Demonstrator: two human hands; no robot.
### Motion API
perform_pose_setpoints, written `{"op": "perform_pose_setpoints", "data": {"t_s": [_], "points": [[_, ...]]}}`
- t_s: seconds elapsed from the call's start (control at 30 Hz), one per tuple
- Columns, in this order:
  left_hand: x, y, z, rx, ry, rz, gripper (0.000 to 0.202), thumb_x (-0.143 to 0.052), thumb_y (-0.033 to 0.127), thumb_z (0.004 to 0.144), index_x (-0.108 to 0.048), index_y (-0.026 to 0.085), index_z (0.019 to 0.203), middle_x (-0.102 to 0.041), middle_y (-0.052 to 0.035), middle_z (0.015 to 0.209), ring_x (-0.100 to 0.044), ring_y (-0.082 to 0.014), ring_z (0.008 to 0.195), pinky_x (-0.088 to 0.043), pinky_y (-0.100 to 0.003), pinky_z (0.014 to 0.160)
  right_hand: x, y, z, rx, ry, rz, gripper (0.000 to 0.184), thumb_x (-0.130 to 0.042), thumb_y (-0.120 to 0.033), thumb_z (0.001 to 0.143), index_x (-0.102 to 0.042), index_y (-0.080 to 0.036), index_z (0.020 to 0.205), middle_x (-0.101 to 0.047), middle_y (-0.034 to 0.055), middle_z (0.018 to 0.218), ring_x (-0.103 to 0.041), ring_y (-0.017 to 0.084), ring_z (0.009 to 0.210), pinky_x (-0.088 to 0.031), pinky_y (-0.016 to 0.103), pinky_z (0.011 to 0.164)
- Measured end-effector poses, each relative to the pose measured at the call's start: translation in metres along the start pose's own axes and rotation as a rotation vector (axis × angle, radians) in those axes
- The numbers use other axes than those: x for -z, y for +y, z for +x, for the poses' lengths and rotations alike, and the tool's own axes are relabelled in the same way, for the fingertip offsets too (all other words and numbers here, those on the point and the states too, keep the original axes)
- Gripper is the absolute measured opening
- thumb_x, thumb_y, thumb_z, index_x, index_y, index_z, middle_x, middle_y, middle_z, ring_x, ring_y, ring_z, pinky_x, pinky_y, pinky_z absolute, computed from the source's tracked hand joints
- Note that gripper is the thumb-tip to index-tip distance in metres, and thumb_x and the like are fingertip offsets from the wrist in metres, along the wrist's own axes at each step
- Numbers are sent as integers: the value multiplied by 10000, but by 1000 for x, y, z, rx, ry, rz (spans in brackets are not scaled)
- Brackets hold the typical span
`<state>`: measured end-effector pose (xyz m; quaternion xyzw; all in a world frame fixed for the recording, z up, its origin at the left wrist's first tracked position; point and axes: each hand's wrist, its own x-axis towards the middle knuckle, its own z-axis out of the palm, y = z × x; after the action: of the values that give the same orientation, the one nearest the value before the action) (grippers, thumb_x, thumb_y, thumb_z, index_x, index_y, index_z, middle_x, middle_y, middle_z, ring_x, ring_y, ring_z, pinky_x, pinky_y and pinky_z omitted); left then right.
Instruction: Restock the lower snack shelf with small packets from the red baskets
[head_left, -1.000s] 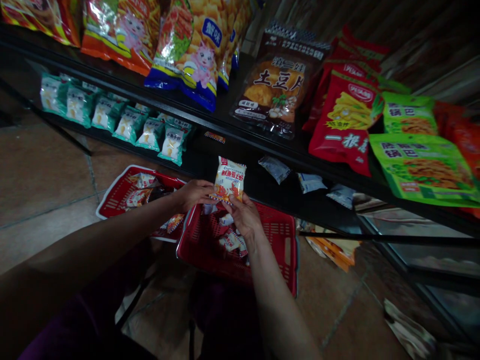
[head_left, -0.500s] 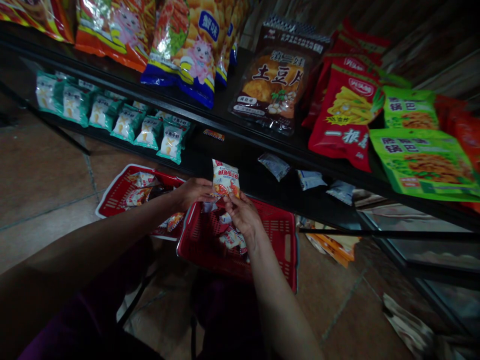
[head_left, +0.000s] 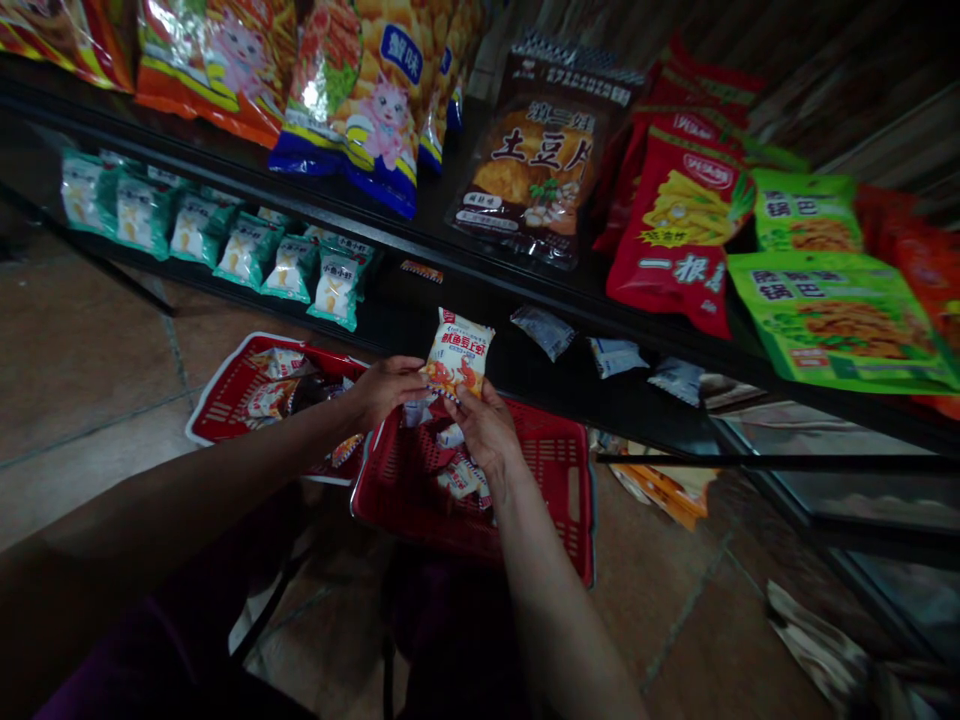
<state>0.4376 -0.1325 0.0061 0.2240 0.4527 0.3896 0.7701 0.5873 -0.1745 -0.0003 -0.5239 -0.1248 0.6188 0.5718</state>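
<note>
A small white and orange snack packet [head_left: 457,353] stands upright between both my hands, in front of the dark lower shelf [head_left: 420,305]. My left hand [head_left: 388,386] pinches its lower left edge. My right hand [head_left: 485,428] grips its bottom right corner with fingers closed. Below my hands sits a red plastic basket [head_left: 555,500] holding several similar packets [head_left: 459,478]. A second red basket [head_left: 225,400] with packets lies on the floor to the left.
A row of teal snack packets [head_left: 247,250] lines the lower shelf on the left; small pale packets [head_left: 546,330] lie on it to the right. Large snack bags [head_left: 675,230] fill the upper shelf. Brown tiled floor [head_left: 82,390] spreads left and below.
The packet turned edge-on half a second ago and now faces me flat again. Both hands stayed above the basket; the camera view drifted slightly.
</note>
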Motion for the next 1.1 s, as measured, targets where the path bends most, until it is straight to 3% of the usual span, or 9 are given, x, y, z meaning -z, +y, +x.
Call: {"op": "perform_pose_setpoints", "data": {"t_s": [0.33, 0.47, 0.6, 0.73, 0.87, 0.97, 1.1], "points": [[6, -6, 3, -54, -12, 94, 312, -651, 23, 654, -599, 128, 943, -683, -23, 767, -649, -141, 709, -510, -292, 759, -1, -3, 2, -84, 48, 76, 155, -690, -90, 672, -627, -203, 757, -715, -39, 785, -658, 97, 710, -554, 213, 656], [7, 6, -5, -61, -58, 277, 314, -632, 46, 662, -638, 148, 960, -694, -4, 747, -630, -124, 649, -493, -228, 646, 3, -7, 6, -83, 1, 74, 139, -708, -257, 712, -651, -204, 827, -729, -13, 839, -675, 152, 814, -555, 287, 738], [7, 15, -10, 1, -83, 335, 282, -613, 38, 651, -670, 154, 902, -703, -13, 740, -634, -144, 643, -487, -237, 620, 9, -14, 11, -75, -44, 105, 307, -687, -424, 726, -657, -184, 915, -735, 52, 914, -678, 206, 875, -553, 334, 742], [14, 13, -5, 44, -142, 313, 263, -659, 44, 632, -678, 157, 869, -701, -24, 785, -649, -161, 750, -504, -262, 713, 15, -17, 13, -7, 38, 43, 272, -750, -366, 663, -635, -189, 835, -726, 21, 806, -667, 157, 716, -543, 267, 623], [21, 10, 2, 19, -83, 259, 293, -679, 29, 614, -662, 148, 881, -689, -19, 820, -639, -150, 793, -508, -279, 767, 15, -18, 12, 34, 114, 57, 233, -778, -282, 618, -581, -199, 711, -663, -50, 635, -606, 93, 554, -493, 189, 500], [23, 10, 3, 35, -49, 221, 287, -680, 30, 617, -655, 150, 877, -669, -9, 789, -635, -148, 801, -510, -278, 777, 14, -20, 12, 29, 164, 82, 216, -768, -231, 628, -560, -199, 674, -617, -76, 557, -574, 73, 492, -499, 177, 491], [20, 9, 3, 43, -26, 197, 244, -655, 38, 648, -649, 162, 857, -667, -14, 851, -630, -164, 890, -506, -268, 801, 15, -24, 13, 41, 207, 85, 171, -750, -194, 652, -601, -189, 737, -662, -51, 612, -612, 79, 532, -528, 179, 534]]}}
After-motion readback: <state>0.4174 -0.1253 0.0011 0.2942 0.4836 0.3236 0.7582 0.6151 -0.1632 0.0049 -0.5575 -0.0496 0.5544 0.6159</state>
